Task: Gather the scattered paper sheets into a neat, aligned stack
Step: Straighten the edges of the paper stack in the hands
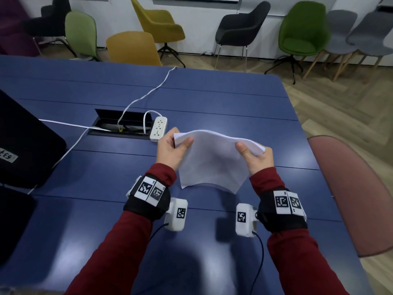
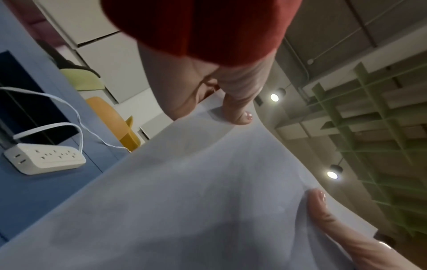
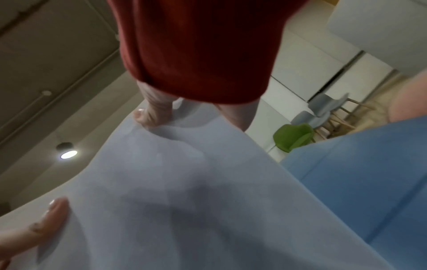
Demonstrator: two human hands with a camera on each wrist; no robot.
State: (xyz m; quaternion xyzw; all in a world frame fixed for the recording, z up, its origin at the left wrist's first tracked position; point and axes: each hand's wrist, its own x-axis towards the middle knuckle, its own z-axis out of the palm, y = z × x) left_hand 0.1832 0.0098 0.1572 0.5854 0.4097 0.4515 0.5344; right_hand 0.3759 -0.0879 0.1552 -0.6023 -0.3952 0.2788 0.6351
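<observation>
A: Nearest, the sleeves; the left hand point(image 1: 170, 149) and right hand point(image 1: 256, 158) each pinched a far corner of the paper sheets point(image 1: 212, 160), held above the table point(image 1: 223, 99).

B: Light and floppy, sagging toward six o'clock. I'd grip both side edges.

The paper sheets point(image 1: 214, 158) hang above the bench point(image 1: 234, 99), between the left hand point(image 1: 170, 150) and right hand point(image 1: 258, 157). Behind the left hand lies a power strip point(image 1: 158, 128), beside a cable hatch point(image 1: 123, 124). Chairs point(image 1: 242, 28) stand beyond the bench.
</observation>
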